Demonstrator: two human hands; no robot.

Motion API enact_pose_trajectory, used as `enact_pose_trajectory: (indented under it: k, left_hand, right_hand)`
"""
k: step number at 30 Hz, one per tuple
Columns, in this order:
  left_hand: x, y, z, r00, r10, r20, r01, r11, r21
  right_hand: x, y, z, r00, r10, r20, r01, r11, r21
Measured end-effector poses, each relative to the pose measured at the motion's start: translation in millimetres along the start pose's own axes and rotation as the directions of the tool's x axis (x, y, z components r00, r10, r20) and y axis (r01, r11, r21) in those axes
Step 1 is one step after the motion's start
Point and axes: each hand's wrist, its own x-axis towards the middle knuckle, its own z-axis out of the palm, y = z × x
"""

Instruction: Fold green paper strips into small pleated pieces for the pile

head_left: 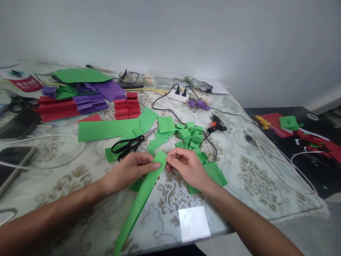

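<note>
A long green paper strip runs from the table's near edge up to my hands. My left hand pinches its far end from the left, fingers closed on the paper. My right hand pinches the same end from the right, over a green sheet. Black-handled scissors lie just beyond my left hand. Several small folded green squares are heaped behind my right hand.
Green sheets, red folded stacks and purple paper cover the far left. A black glue gun, power strip and cables lie at the back. Phones sit at left. A dark side table stands on the right.
</note>
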Motion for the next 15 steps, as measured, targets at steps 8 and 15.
enact_pose_trajectory:
  k: [8,15]
  left_hand:
    - [-0.6,-1.4,1.7,1.0,-0.005,-0.026,0.005,1.0,-0.018]
    - [-2.2,-1.0,1.8,0.999,-0.003,-0.033,0.002,0.999,-0.034]
  right_hand:
    - [-0.8,-0.1,-0.3,1.0,0.019,0.019,-0.019,1.0,0.017]
    - [-1.3,-1.2,-0.5,0.999,0.027,0.034,-0.029,0.998,0.055]
